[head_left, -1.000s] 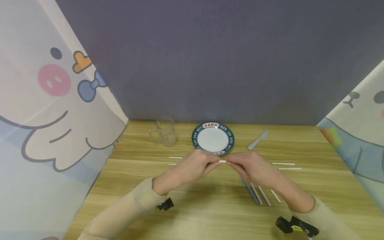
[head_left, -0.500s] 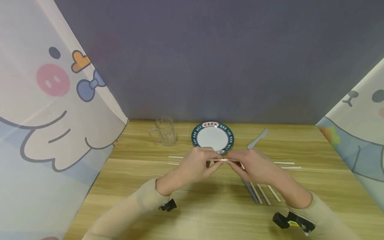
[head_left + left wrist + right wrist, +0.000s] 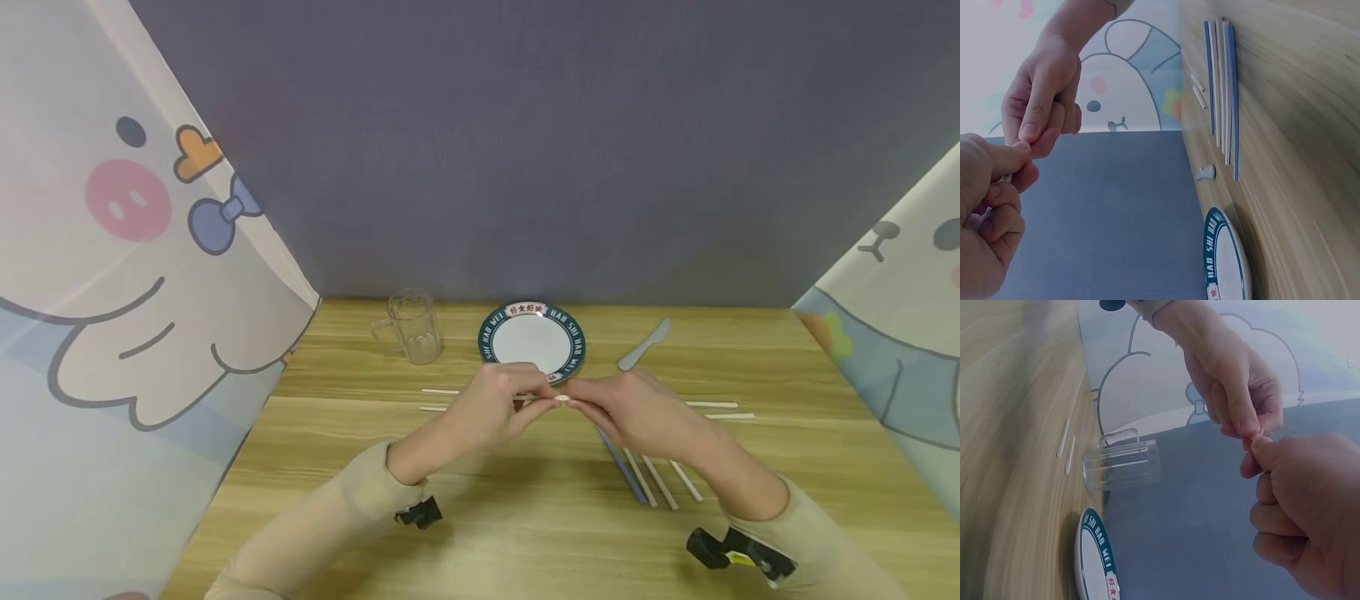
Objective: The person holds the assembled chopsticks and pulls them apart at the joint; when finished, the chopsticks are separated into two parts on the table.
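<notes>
Head view: still pinching a small white piece (image 3: 562,398) with left hand (image 3: 487,408) and right hand (image 3: 637,408)

Holding it raised above the tabletop (image 3: 480,521), just to the near side of the plate (image 3: 491,333) as seen from the head. Gripping it from both sides with curled fingers, thumbs below, fingertips nearly meeting around it; cannot tell its full shape, covered mostly by those fingertips. Showing it now as a small oval, unlike the short flat bar of a second ago. Brought the right thumb closer up under the index finger, closing the gap visible half a second ago. Left in place as before: the upright clear mug (image 3: 422,333), left of the plate, and the knife (image 3: 645,344), to its right. Likewise left on the wood: a blue stick (image 3: 621,467) and three white sticks (image 3: 660,483), slanting out below the right hand, plus more white sticks near both wrists.
</notes>
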The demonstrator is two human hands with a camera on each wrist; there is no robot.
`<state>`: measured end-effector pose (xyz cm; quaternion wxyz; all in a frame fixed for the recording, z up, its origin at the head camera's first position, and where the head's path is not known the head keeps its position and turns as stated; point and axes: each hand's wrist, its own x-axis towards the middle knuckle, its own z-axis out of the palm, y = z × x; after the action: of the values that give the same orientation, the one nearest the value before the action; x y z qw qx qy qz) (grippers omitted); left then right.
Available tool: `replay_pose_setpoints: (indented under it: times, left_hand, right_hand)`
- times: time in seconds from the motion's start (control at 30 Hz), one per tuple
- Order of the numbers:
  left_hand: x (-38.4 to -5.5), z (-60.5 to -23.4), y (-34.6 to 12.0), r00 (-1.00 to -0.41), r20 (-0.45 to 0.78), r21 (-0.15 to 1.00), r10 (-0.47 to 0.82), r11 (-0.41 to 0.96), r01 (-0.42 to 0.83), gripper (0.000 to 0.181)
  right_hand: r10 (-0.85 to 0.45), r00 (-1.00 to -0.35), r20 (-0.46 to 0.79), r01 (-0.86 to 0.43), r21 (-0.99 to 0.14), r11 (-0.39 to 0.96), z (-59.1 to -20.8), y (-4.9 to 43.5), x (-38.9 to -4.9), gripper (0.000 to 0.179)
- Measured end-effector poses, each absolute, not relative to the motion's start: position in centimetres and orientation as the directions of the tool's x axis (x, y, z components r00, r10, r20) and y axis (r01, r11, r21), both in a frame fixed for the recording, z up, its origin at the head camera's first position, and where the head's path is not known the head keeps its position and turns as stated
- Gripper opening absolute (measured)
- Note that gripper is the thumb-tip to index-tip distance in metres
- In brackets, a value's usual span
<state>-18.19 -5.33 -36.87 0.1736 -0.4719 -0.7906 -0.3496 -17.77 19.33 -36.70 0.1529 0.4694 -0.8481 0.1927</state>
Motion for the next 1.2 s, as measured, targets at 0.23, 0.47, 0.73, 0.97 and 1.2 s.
replay_pose_setpoints:
  times: [0.23, 0.47, 0.73, 0.97, 1.2]
  left_hand:
    - [-18.1, -36.8, -5.3, -0.494, 0.594, 0.385, 0.636, 0.315, 0.868, 0.009]
    - [-18.1, -36.7, -5.2, -0.477, 0.604, 0.375, 0.639, 0.301, 0.877, 0.009]
    - [-17.8, -36.3, -5.1, -0.521, 0.522, 0.226, 0.675, 0.480, 0.848, 0.014]
    - [-17.8, -36.1, -4.9, -0.565, 0.350, 0.060, 0.747, 0.585, 0.809, 0.022]
    - [-18.4, -36.6, -4.9, -0.532, 0.330, 0.131, 0.780, 0.520, 0.844, 0.025]
  right_hand:
    - [-0.744, -0.509, 0.432, -0.860, -0.218, 0.462, -36.8, 19.5, -17.8, 0.015]
    - [-0.757, -0.510, 0.408, -0.860, -0.236, 0.452, -36.4, 19.9, -18.0, 0.015]
    - [-0.750, -0.527, 0.400, -0.848, -0.189, 0.495, -36.1, 19.6, -17.8, 0.012]
    - [-0.749, -0.540, 0.383, -0.834, -0.125, 0.537, -35.4, 19.8, -17.8, 0.008]
    - [-0.761, -0.543, 0.355, -0.838, -0.159, 0.523, -35.3, 20.2, -17.7, 0.018]
